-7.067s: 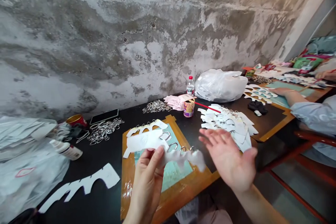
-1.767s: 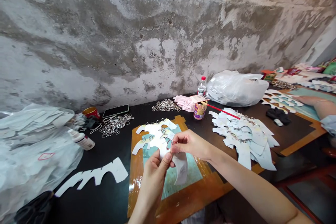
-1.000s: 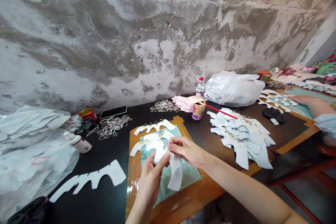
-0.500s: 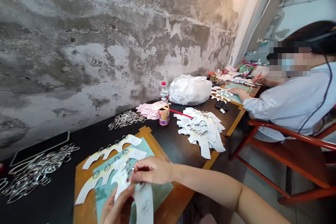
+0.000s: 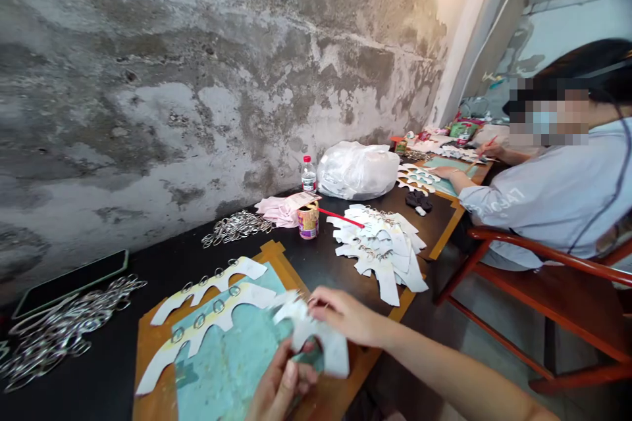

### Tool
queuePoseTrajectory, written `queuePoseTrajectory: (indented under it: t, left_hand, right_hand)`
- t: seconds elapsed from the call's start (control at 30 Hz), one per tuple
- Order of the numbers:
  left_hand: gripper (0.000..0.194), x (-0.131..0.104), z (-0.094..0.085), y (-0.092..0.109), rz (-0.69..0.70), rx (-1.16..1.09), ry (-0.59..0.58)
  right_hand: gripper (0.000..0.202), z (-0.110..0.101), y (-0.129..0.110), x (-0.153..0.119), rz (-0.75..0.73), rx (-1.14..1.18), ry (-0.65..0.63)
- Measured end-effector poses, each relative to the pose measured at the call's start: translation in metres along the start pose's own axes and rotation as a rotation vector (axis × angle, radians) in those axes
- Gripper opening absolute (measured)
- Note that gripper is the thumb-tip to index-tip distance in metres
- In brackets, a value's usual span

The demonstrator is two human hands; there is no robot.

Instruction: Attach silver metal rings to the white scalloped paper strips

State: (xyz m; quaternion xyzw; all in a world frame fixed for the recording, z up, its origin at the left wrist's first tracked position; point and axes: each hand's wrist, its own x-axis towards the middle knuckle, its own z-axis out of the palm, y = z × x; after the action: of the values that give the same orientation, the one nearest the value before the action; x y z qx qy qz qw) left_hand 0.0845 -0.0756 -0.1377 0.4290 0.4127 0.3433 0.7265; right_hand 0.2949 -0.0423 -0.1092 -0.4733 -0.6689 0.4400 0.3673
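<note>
A white scalloped piece (image 5: 334, 347), slightly blurred, is raised over the right part of the green mat (image 5: 222, 362). My right hand (image 5: 345, 316) pinches it along its upper edge, where small metal rings partly show. From below, my left hand (image 5: 286, 378) grips its lower left part with curled fingers; some fingertips are hidden behind it. To the left lie two more scalloped strips, a nearer one (image 5: 210, 323) and a farther one (image 5: 200, 289), each with several metal rings along its upper edge and yellowish smears.
Heaps of metal rings lie at left (image 5: 74, 322) and farther back (image 5: 237, 227). A can (image 5: 309, 223) with a red stick stands before a bottle (image 5: 309, 174) and white bag (image 5: 358, 170). Stacked scalloped pieces (image 5: 380, 243) lie right. A co-worker (image 5: 553, 184) sits beyond.
Both hands have moved right with the white scalloped piece, away from the two strips. More of the green mat now shows. The view has shifted slightly.
</note>
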Motion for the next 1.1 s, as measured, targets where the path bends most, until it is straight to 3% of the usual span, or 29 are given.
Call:
queuePoseTrajectory:
  t: [0.07,0.2,0.23,0.33,0.4,0.5,0.6,0.7,0.8,0.87,0.97,1.1]
  left_hand:
    - [0.064,-0.009,0.001,0.006,0.035,0.03,-0.058]
    - [0.056,-0.03,-0.011,0.014,-0.004,0.176,-0.132]
    - [0.054,-0.035,-0.016,0.014,-0.018,0.201,-0.131]
    - [0.05,-0.05,-0.03,0.01,-0.019,0.229,-0.067]
    - [0.046,-0.061,-0.038,0.01,-0.009,0.224,-0.01]
    - [0.04,-0.076,-0.052,0.018,0.017,0.238,0.095]
    - [0.036,-0.083,-0.072,0.033,0.074,0.369,0.247]
    - [0.037,-0.077,-0.1,0.049,0.18,0.587,0.394]
    - [0.034,-0.055,-0.133,0.065,0.223,0.858,0.552]
    - [0.031,-0.032,-0.153,0.075,0.2,0.948,0.653]
    - [0.034,0.007,-0.174,0.088,0.121,1.029,0.838]
    - [0.035,0.05,-0.184,0.096,0.051,1.042,0.941]
  right_hand:
    - [0.021,-0.035,0.016,-0.003,-0.009,-0.109,0.145]
    - [0.03,-0.111,0.058,-0.002,0.048,-0.415,0.388]
    - [0.035,-0.126,0.068,-0.001,0.061,-0.507,0.398]
    - [0.039,-0.156,0.09,-0.004,-0.009,-0.821,0.473]
    - [0.034,-0.161,0.095,-0.007,-0.075,-1.109,0.594]
    - [0.033,-0.144,0.088,-0.008,-0.179,-1.167,0.614]
    - [0.029,-0.102,0.068,0.0,-0.361,-0.883,0.45]
    - [0.025,-0.048,0.04,0.02,-0.345,-0.705,0.249]
    - [0.023,-0.003,0.016,0.054,-0.308,-0.565,0.064]
    - [0.03,0.019,0.005,0.083,-0.258,-0.48,0.007]
    - [0.048,0.046,-0.001,0.129,-0.181,-0.474,0.018]
    - [0.047,0.073,0.005,0.178,-0.129,-0.493,0.044]
